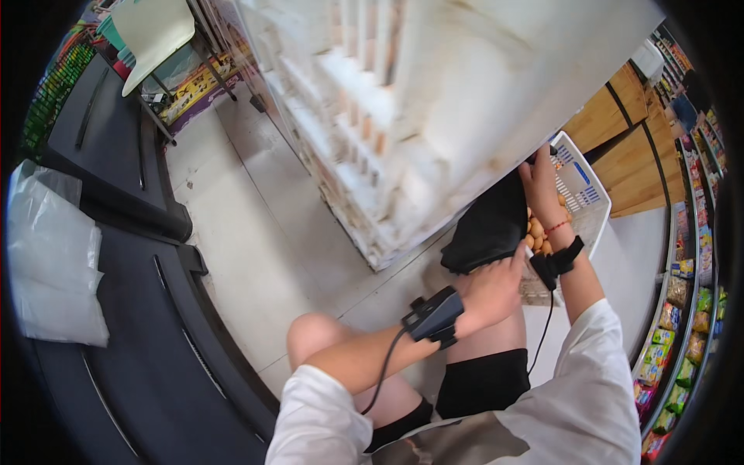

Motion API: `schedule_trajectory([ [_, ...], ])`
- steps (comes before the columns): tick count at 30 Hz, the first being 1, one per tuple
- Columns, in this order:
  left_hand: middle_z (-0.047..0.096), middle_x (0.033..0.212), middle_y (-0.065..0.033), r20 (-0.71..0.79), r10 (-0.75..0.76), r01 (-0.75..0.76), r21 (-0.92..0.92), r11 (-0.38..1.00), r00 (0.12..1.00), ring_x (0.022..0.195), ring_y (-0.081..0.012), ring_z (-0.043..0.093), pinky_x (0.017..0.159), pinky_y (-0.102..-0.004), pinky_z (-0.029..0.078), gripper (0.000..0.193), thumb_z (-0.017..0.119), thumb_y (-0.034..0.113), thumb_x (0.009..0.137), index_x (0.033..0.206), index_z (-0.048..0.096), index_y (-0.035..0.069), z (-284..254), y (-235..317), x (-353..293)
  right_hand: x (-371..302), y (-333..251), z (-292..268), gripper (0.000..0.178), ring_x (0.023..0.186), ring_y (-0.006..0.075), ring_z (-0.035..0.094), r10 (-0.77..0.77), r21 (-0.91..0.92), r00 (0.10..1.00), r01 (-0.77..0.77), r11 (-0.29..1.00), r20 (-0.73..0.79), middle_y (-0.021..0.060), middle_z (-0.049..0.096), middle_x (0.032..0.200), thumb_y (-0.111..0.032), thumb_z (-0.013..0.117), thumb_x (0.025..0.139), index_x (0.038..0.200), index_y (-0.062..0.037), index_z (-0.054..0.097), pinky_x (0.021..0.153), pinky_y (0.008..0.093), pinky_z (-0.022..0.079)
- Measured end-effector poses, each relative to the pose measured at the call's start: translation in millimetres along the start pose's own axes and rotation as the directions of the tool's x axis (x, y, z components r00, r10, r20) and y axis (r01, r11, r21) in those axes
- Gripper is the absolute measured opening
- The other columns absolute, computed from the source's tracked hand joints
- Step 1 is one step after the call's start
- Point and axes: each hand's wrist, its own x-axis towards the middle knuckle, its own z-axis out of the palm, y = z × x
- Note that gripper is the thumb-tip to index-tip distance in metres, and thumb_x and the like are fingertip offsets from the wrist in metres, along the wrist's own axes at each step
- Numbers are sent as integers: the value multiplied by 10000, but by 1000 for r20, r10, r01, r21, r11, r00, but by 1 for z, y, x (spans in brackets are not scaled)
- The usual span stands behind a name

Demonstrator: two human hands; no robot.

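Observation:
A black bag (490, 225) lies slanted between my hands, against the side of a white plastic basket (590, 203). Brown eggs (536, 235) show inside the basket, partly covered by the bag and my right arm. My left hand (496, 293) is closed at the bag's near edge, close to the eggs. Reaching farther over the basket, my right hand (540, 186) is closed at the bag's far edge; its fingertips are mostly hidden. Each wrist carries a black strapped device with a cable.
A large white slatted crate (434, 101) looms close in front, blurred. Dark cabinets (155, 341) with clear plastic bags (58, 256) stand at left, and a pale chair (159, 39) beyond them. At right are wooden panels (632, 167) and shelves of packaged snacks (674, 341).

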Motion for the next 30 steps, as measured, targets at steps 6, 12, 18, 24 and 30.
schedule_trajectory([
  [6, 595, 991, -288, -117, 262, -229, 239, 944, 958, 933, -427, 601, 855, -475, 488, 776, 567, 82, 762, 1434, 236, -120, -91, -109, 43, 80, -62, 69, 265, 834, 428, 571, -128, 15, 974, 134, 991, -184, 233, 547, 850, -91, 572, 860, 1062, -11, 421, 761, 443, 457],
  [12, 600, 1036, -285, -74, 405, -400, 73, 914, 911, 969, -434, 596, 853, -478, 489, 739, 599, 96, 751, 1413, 299, -34, -92, -110, 41, 42, -41, 22, 159, 813, 195, 476, -161, 81, 987, 162, 983, -16, 104, 451, 824, -66, 548, 877, 959, -32, 416, 738, 315, 426],
  [18, 623, 953, -258, 119, 567, -569, -22, 822, 815, 900, -424, 618, 798, -489, 503, 736, 605, 75, 749, 1420, 311, 11, -85, -98, 18, -58, -48, -111, 213, 808, 211, 453, -89, -166, 969, 129, 978, 231, 87, 440, 818, 15, 586, 762, 893, -28, 424, 777, 307, 413],
  [24, 611, 890, -239, 279, 730, -717, -165, 677, 624, 821, -413, 617, 737, -479, 507, 955, 594, 36, 743, 1532, 55, 53, -94, -58, -13, -98, -103, -251, 243, 804, 114, 451, 219, -330, 888, -82, 940, 405, 29, 468, 820, 102, 550, 699, 837, -50, 421, 718, 247, 397],
  [30, 608, 891, -226, 90, 701, -685, -154, 712, 708, 801, -417, 615, 718, -483, 498, 897, 568, 5, 748, 1518, 107, 19, -109, -64, -10, -21, -124, -218, 218, 810, 54, 432, 206, -48, 884, -205, 978, 421, -3, 471, 859, 93, 527, 749, 834, -73, 413, 679, 209, 372],
])
